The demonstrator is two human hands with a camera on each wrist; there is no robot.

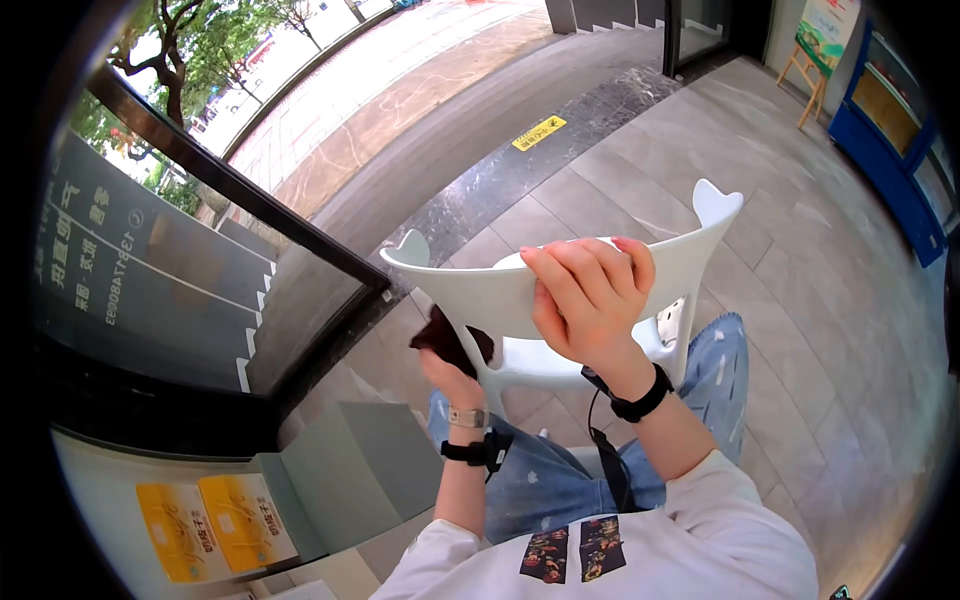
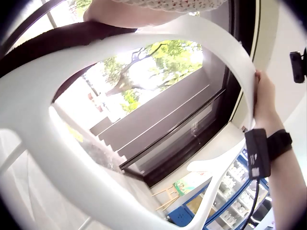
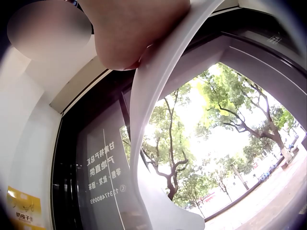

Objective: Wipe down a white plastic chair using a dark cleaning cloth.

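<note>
A white plastic chair [image 1: 480, 300] with a curved backrest stands in front of the person's legs. My right hand [image 1: 592, 295] grips the top edge of the backrest, its fingers bent over the far side. In the left wrist view that right hand [image 2: 265, 98] shows at the right side of the white frame. Lower on the chair's left side, my left hand [image 1: 450, 378] holds a dark brown cloth [image 1: 440, 338] against the frame. Part of the cloth [image 2: 57, 40] lies along the white plastic in the left wrist view. The left fingertips are hidden behind it.
A glass door [image 1: 190, 240] with lettering stands on the left, beside the doorway. Yellow-and-white packages [image 1: 250, 522] lie at the lower left, near a grey box [image 1: 400, 455]. A blue display cabinet [image 1: 885, 140] and an easel sign [image 1: 825, 40] stand at the far right.
</note>
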